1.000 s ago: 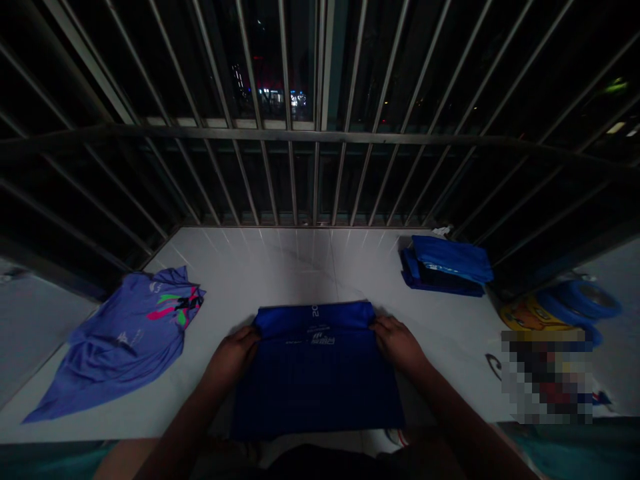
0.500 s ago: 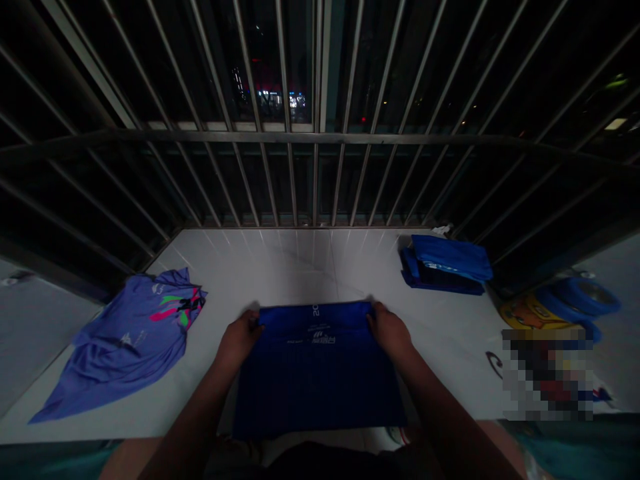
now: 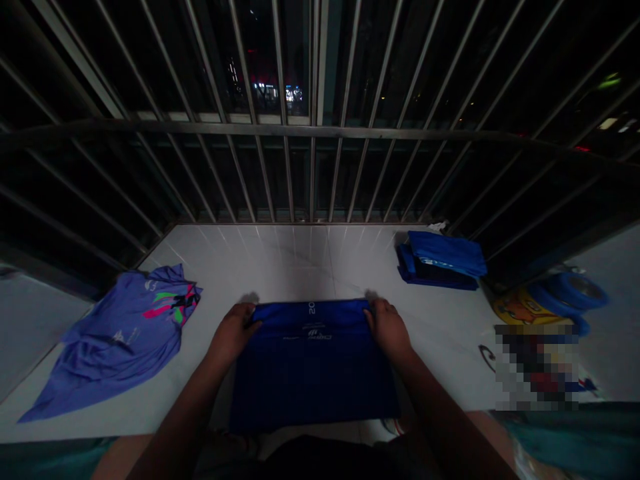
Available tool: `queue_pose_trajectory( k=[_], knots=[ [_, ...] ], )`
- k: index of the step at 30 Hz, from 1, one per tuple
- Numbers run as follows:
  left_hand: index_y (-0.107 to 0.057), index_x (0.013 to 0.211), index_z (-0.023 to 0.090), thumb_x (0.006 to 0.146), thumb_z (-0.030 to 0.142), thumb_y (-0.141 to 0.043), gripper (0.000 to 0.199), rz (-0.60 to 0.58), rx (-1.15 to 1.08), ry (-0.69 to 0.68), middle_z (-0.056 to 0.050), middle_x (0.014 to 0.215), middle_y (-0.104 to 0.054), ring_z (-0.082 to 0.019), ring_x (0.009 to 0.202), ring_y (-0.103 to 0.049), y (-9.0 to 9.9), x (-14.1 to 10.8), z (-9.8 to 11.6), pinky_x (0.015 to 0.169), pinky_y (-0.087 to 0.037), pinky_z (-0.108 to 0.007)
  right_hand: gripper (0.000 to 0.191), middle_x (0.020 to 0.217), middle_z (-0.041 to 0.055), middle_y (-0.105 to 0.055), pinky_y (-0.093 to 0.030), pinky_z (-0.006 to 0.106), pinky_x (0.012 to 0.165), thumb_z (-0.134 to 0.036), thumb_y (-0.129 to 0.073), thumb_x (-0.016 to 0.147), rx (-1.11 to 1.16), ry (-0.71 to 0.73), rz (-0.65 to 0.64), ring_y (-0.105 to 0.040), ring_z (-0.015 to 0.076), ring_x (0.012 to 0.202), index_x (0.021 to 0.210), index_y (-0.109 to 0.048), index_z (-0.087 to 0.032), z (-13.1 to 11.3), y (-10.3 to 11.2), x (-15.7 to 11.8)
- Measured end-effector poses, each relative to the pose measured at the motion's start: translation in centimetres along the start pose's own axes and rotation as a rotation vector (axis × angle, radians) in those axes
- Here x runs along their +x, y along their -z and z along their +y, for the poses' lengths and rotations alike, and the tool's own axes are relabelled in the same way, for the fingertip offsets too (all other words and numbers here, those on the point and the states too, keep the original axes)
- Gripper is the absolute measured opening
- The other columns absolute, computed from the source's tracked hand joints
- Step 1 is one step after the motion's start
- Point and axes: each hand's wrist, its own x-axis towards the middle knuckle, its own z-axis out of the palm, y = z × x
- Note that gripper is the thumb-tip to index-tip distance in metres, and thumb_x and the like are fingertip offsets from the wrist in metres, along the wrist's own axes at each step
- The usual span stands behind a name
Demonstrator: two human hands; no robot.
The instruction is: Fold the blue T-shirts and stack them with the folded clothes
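Observation:
A dark blue cloth with white print hangs flat in front of me, its lower edge at the ledge's near side. My left hand pinches its top left corner. At the top right corner my right hand grips the same cloth between thumb and fingers. To the left lies a spread, rumpled purple-blue shirt with a pink and green print. Folded blue clothes are stacked at the back right.
Metal bars rise behind the pale tiled ledge. On the right are a yellow and blue object and a blurred-out patterned item. Dark windows lie beyond the bars.
The view has shifted slightly, so the ledge items sit a little more to the left and higher. Both hands keep their hold on the cloth, which has barely moved.

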Motion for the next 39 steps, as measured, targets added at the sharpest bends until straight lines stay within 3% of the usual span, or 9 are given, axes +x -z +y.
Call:
queue_pose_trajectory(
  k=[3, 5, 7, 10, 14, 20, 25, 33, 39],
  knots=[
    [-0.069, 0.138, 0.023, 0.092, 0.042, -0.074, 0.050, -0.033, 0.012, -0.154, -0.016, 0.144, -0.074, -0.035, 0.135, -0.070, 0.8, 2.4, -0.2, 0.117, -0.055, -0.048, 0.041, 0.146, 0.0209, -0.070, -0.055, 0.045, 0.108, -0.041, -0.064, 0.109, 0.054, 0.196, -0.034, -0.067, 0.0357, 0.133, 0.144, -0.065, -0.019, 0.1, 0.7, 2.1],
    [-0.072, 0.132, 0.021, 0.085, 0.040, -0.080, 0.052, -0.186, 0.052, -0.224, -0.017, 0.140, -0.076, -0.036, 0.135, -0.070, 1.3, 4.4, -0.1, 0.118, -0.052, -0.049, 0.060, 0.158, 0.0224, -0.063, -0.050, 0.049, 0.116, -0.037, -0.075, 0.102, 0.087, 0.313, -0.132, -0.060, 0.0373, 0.145, 0.156, -0.059, -0.017, 0.0, 1.2, 3.5],
    [-0.077, 0.115, 0.022, 0.077, 0.037, -0.084, 0.041, -0.369, 0.086, -0.258, -0.013, 0.121, -0.082, -0.034, 0.118, -0.076, 1.7, 6.2, 0.2, 0.107, -0.056, -0.044, 0.072, 0.158, 0.0242, -0.064, -0.048, 0.049, 0.119, -0.032, -0.082, 0.095, 0.097, 0.357, -0.232, -0.061, 0.0375, 0.145, 0.160, -0.058, -0.016, -0.3, 1.5, 4.8],
    [-0.074, 0.085, 0.025, 0.071, 0.036, -0.085, 0.021, -0.513, 0.091, -0.286, -0.001, 0.086, -0.077, -0.026, 0.087, -0.075, 2.1, 8.1, 0.8, 0.086, -0.056, -0.034, 0.056, 0.133, 0.0188, -0.079, -0.053, 0.042, 0.108, -0.028, -0.086, 0.090, 0.101, 0.367, -0.320, -0.073, 0.0339, 0.124, 0.143, -0.073, -0.018, -0.7, 1.7, 6.3],
    [-0.069, 0.075, 0.024, 0.069, 0.034, -0.084, 0.019, -0.509, 0.068, -0.306, 0.003, 0.074, -0.070, -0.022, 0.077, -0.069, 2.9, 10.2, 1.9, 0.078, -0.051, -0.029, 0.018, 0.111, 0.0082, -0.082, -0.054, 0.035, 0.099, -0.025, -0.082, 0.090, 0.129, 0.413, -0.322, -0.075, 0.0269, 0.106, 0.108, -0.084, -0.022, -1.0, 2.4, 8.1],
    [-0.072, 0.095, 0.022, 0.087, 0.035, -0.071, 0.015, -0.298, 0.040, -0.269, -0.001, 0.089, -0.076, -0.023, 0.085, -0.070, 5.9, 12.1, 3.9, 0.081, -0.051, -0.031, 0.023, 0.119, 0.0107, -0.078, -0.053, 0.033, 0.096, -0.033, -0.064, 0.106, 0.162, 0.376, -0.143, -0.073, 0.0258, 0.108, 0.118, -0.079, -0.020, -0.9, 5.4, 9.7],
    [-0.073, 0.100, 0.024, 0.093, 0.024, -0.068, 0.009, -0.028, -0.029, -0.348, -0.006, 0.099, -0.078, -0.026, 0.099, -0.073, 6.5, 6.8, 4.4, 0.093, -0.055, -0.036, 0.022, 0.115, 0.0087, -0.080, -0.054, 0.038, 0.099, -0.028, -0.059, 0.110, 0.135, 0.430, 0.073, -0.072, 0.0269, 0.108, 0.119, -0.079, -0.024, 0.2, 5.2, 6.0],
    [-0.078, 0.102, 0.029, 0.086, 0.004, -0.063, 0.033, 0.041, 0.047, -0.396, -0.004, 0.119, -0.083, -0.027, 0.109, -0.078, -1.0, -7.5, -0.4, 0.097, -0.063, -0.043, 0.045, 0.130, 0.0094, -0.080, -0.055, 0.042, 0.106, -0.003, -0.058, 0.095, 0.069, 0.494, 0.115, -0.071, 0.0282, 0.119, 0.125, -0.082, -0.028, 3.9, -2.2, -5.7],
    [-0.082, 0.114, 0.032, 0.098, 0.017, -0.060, 0.032, 0.075, 0.061, -0.425, -0.005, 0.126, -0.084, -0.026, 0.112, -0.081, -1.3, -9.6, -1.0, 0.099, -0.067, -0.043, 0.064, 0.143, 0.0086, -0.077, -0.054, 0.045, 0.115, 0.003, -0.051, 0.089, 0.059, 0.398, 0.083, -0.070, 0.0277, 0.130, 0.137, -0.079, -0.028, 4.8, -3.7, -7.7]
  ],
)
